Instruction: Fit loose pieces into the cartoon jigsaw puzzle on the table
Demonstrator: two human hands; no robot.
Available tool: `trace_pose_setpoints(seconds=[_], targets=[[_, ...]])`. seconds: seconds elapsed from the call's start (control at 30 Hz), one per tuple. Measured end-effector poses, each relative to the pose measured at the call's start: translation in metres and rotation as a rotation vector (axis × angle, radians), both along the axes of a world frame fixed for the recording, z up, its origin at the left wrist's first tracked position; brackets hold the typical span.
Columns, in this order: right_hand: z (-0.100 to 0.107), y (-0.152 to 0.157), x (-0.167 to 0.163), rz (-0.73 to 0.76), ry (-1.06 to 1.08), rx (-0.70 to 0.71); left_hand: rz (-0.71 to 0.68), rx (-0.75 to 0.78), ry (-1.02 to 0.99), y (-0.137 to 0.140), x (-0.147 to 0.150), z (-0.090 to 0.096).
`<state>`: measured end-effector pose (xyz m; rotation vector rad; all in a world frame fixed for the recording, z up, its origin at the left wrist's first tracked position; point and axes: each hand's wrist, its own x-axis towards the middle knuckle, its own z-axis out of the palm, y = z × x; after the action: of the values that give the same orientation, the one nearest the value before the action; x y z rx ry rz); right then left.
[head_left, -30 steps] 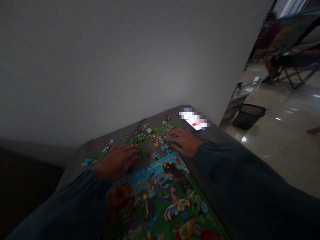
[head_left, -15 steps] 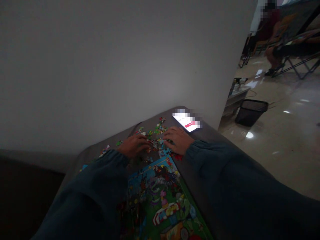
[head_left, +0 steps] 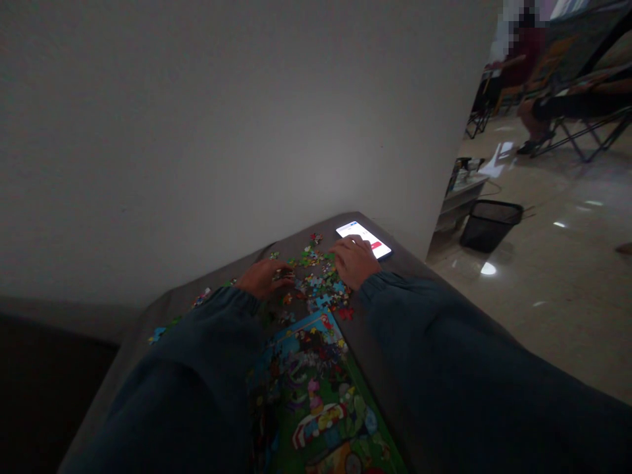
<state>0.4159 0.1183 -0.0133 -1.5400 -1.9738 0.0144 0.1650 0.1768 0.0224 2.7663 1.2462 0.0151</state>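
Note:
Loose jigsaw puzzle pieces [head_left: 316, 280] lie in a heap on the grey padded surface [head_left: 375, 342]. At the heap's left edge, my left hand [head_left: 261, 278] is open, palm down, its fingers curved and apart over some pieces. Dim light hides whether a piece touches its fingertips. On the heap's right side, my right hand [head_left: 356, 263] is open with bent fingers just above the pieces. It partly covers a lit phone [head_left: 382, 249]. Nearer to me, between my forearms, lies a colourful cartoon picture board [head_left: 328, 395].
A pale wall [head_left: 222, 131] rises right behind the surface. More pieces [head_left: 201, 297] lie along the left edge. On the shiny floor at right stand a black waste bin [head_left: 488, 227] and a low shelf [head_left: 459, 197]. Two people [head_left: 528, 59] sit farther back.
My right hand has moved up and away from the heap, over the phone's near edge, uncovering pieces. The left hand has shifted slightly, its fingers still spread. The view has turned a little.

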Motion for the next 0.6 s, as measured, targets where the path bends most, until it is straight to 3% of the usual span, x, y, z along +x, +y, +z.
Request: trace_pose_setpoints(seconds=[0.13,0.27,0.37,0.47,0.6], targets=[[-0.007,-0.002,0.0,0.053,-0.049,-0.044,0.051,0.025,-0.021,-0.013,-0.021,0.023],[-0.015,-0.006,-0.003,0.182,-0.116,-0.109,0.125,0.006,-0.034,-0.04,-0.067,0.051],[-0.017,-0.009,-0.004,0.228,-0.134,-0.151,0.342,-0.052,-0.131,-0.069,-0.108,0.065],[-0.015,-0.011,-0.003,0.255,-0.137,-0.173,0.546,-0.111,-0.328,-0.104,-0.138,0.065],[-0.012,-0.013,-0.002,0.273,-0.138,-0.155,0.742,-0.169,-0.53,-0.141,-0.153,0.043]])
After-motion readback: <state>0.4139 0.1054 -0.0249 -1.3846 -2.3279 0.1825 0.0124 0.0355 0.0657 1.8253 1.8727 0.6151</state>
